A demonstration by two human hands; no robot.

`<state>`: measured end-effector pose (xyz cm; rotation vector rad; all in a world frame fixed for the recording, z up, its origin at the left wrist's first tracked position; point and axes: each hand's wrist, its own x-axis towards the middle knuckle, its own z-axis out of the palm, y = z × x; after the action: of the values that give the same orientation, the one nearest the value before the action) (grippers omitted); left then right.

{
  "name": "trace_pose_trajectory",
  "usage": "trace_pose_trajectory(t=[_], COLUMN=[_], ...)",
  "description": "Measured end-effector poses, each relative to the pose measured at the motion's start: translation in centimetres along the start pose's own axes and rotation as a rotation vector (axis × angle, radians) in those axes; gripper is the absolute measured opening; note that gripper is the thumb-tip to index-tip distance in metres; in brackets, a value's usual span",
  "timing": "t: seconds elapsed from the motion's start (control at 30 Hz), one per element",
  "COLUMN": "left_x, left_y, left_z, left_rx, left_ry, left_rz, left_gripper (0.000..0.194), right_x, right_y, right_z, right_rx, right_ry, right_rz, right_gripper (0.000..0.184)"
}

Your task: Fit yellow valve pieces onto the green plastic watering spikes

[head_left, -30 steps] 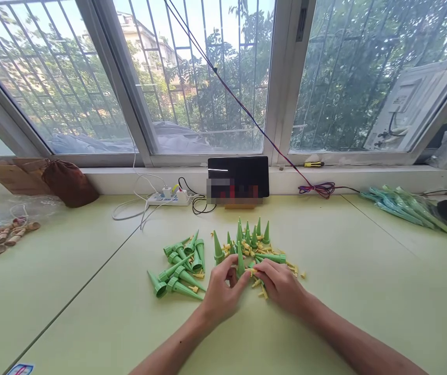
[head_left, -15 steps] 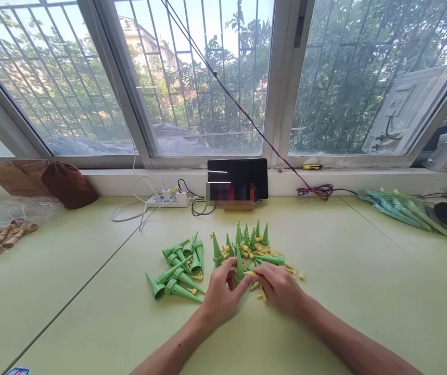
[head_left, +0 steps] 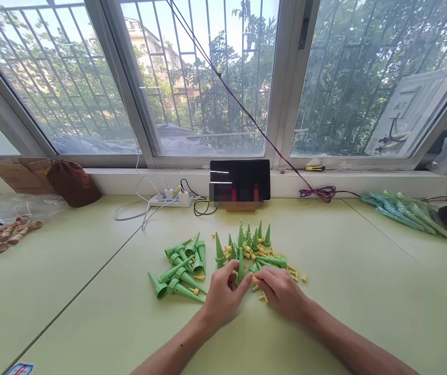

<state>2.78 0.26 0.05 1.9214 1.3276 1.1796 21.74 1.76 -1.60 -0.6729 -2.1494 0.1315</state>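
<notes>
My left hand [head_left: 223, 289] is closed around a green plastic watering spike [head_left: 241, 265], which stands with its point up between thumb and fingers. Close beside it, my right hand [head_left: 281, 289] pinches a small yellow plastic valve [head_left: 254, 279] near the left thumb. Fingers cover most of that valve, and whether it touches the spike I cannot tell. Behind my hands several green spikes [head_left: 268, 235] stand upright among loose yellow valves [head_left: 248, 251]. To the left lies a pile of green spikes [head_left: 184, 278] on their sides, with a few yellow valves attached or among them.
A dark tablet [head_left: 240, 179] leans at the back of the table, left of a cable coil [head_left: 322, 194]. A power strip [head_left: 170, 199] with cords sits nearby. Wooden pieces [head_left: 2, 237] and a brown bag [head_left: 74, 182] lie left; bluish-green plastic packages [head_left: 406, 211] lie right.
The view has shifted slightly. My right fingers have come closer to the left thumb, and less of the yellow valve shows. My left hand keeps its hold on the watering spike.
</notes>
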Motion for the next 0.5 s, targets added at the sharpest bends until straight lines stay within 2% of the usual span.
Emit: trace_pose_trajectory(t=[0.33,0.5], left_x=[-0.26,-0.48], left_y=[0.01,0.51], left_z=[-0.07,-0.37], left_rx=[-0.018,-0.016], left_ry=[-0.018,-0.071], left_rz=[0.067,0.087], left_gripper=[0.023,0.021], right_x=[0.04,0.13], right_y=[0.23,0.14], right_z=[-0.23,-0.43], right_rx=[-0.027,-0.051], right_ry=[0.016,0.027], right_rz=[-0.007,-0.01], right_gripper=[0.026,0.029])
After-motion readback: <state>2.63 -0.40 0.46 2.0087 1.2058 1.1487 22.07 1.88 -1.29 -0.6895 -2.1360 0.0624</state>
